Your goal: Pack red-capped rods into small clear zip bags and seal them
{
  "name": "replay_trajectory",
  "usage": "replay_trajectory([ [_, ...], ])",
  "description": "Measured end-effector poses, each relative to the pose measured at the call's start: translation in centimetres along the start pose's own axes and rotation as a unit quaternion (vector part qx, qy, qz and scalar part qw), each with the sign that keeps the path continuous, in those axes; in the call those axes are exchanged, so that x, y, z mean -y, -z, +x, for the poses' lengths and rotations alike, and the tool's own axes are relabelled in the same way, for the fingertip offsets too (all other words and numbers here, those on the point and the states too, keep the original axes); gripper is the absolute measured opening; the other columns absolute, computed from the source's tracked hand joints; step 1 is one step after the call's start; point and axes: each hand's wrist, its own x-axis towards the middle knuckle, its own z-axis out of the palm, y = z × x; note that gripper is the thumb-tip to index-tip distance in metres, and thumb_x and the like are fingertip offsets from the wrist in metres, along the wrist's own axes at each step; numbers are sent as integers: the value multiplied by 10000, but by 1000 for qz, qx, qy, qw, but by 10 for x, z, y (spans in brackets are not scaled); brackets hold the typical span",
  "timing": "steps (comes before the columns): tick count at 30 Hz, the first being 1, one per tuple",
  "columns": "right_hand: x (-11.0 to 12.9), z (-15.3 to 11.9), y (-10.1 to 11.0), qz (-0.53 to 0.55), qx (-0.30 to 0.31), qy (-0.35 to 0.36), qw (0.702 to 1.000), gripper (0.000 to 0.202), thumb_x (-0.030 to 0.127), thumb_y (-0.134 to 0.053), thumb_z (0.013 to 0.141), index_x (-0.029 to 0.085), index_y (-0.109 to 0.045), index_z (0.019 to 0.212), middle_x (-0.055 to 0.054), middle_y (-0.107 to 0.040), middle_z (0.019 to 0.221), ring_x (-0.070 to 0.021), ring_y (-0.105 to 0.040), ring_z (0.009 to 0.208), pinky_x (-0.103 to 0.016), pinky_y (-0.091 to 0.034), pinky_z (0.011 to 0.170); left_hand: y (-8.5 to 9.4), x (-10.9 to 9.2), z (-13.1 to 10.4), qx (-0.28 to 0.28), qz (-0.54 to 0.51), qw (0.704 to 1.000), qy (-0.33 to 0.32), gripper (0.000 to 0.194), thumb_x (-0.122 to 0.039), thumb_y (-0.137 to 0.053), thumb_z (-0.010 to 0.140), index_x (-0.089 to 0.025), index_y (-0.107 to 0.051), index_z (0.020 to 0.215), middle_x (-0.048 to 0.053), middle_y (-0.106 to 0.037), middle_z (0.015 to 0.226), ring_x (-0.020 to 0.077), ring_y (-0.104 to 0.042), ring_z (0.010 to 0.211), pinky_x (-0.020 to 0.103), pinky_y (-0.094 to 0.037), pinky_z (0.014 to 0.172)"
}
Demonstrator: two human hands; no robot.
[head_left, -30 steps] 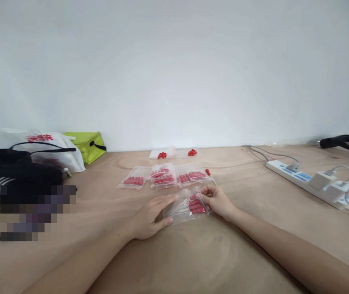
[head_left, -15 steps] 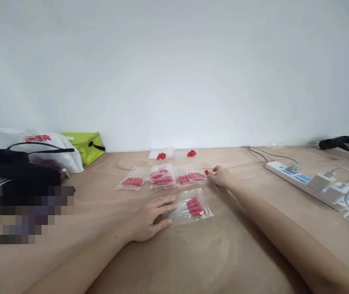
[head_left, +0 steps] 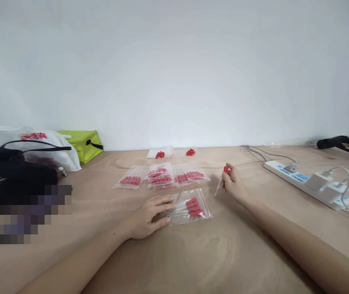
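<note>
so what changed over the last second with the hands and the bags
The right hand let go of the near bag, reached out to the row of bags, picked up a red-capped dropper and drew it back. The left hand stayed flat on the near bag.

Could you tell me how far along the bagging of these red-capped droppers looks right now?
Done: several filled bags lie in a row beyond the hands. In hand: the left hand rests on an open bag already holding some droppers, while the right hand holds one loose dropper above the table. Left: that dropper is not yet in the bag, and two small bags wait by the wall.
</note>
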Motion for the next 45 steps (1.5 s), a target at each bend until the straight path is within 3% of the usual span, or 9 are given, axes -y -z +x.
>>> replay_trajectory([
  [4,3,-24,-15,97,-13,-25,995,441,379,-430,721,223,-249,1090,73,-420,651,-86,-477,458,-229,-422,433,1,-1,0,-2,3,1000,-2,402,-394,-402,838,-322,-379,1233,7,-344,1332,227,-309,1215,421,-269,1002],
  [11,9,-36,-34,208,-22,-86,974,384,357,-555,646,259,-301,918,61,-426,688,-111,-538,523,-283,-498,504,1,-2,0,0,5,1000,1,403,-402,-394,840,-323,-375,1235,4,-349,1329,229,-304,1219,418,-272,1002],
  [17,22,-51,-42,279,40,-133,950,341,364,-585,636,236,-327,817,76,-506,650,-101,-579,562,-245,-494,540,-1,0,0,3,17,1000,-4,415,-399,-384,846,-316,-349,1250,6,-332,1339,221,-299,1221,421,-264,1006],
  [22,31,-56,-42,204,163,-136,956,363,420,-601,628,219,-343,782,114,-478,502,-70,-477,343,-178,-374,327,-1,-2,-1,-25,8,1000,-13,489,-378,-406,839,-283,-257,1295,27,-344,1332,218,-318,1208,418,-282,998],
  [28,28,-49,-41,142,240,-132,951,409,472,-632,581,189,-433,798,119,-466,426,-55,-442,306,-150,-326,298,-1,-3,-1,-28,10,999,-22,497,-349,-419,834,-277,-248,1295,27,-347,1330,211,-324,1205,409,-295,994],
  [34,19,-47,-52,124,268,-125,947,389,523,-624,577,162,-580,714,12,-599,572,-111,-555,482,-247,-463,459,0,-5,0,-32,17,999,-17,490,-345,-418,833,-268,-261,1291,30,-358,1324,211,-327,1205,414,-297,992],
  [40,10,-41,-48,11,290,5,957,325,475,-512,716,180,-606,616,-8,-587,618,-161,-560,727,-295,-467,635,0,-4,-1,-25,16,999,-15,466,-356,-416,835,-276,-300,1279,33,-357,1326,217,-327,1208,418,-302,990],
  [42,9,-38,-42,-13,279,19,960,299,449,-514,718,174,-585,625,-2,-561,626,-137,-539,671,-263,-455,578,-1,-2,-1,-14,17,1000,-10,446,-358,-405,841,-284,-317,1272,32,-338,1337,221,-311,1219,430,-289,996],
  [45,12,-36,-33,-12,232,-34,972,302,448,-517,704,179,-536,838,39,-505,601,-78,-450,459,-197,-361,383,0,-1,-1,-7,16,1000,-16,421,-318,-380,854,-299,-317,1270,15,-326,1345,213,-280,1237,438,-262,1011],
])
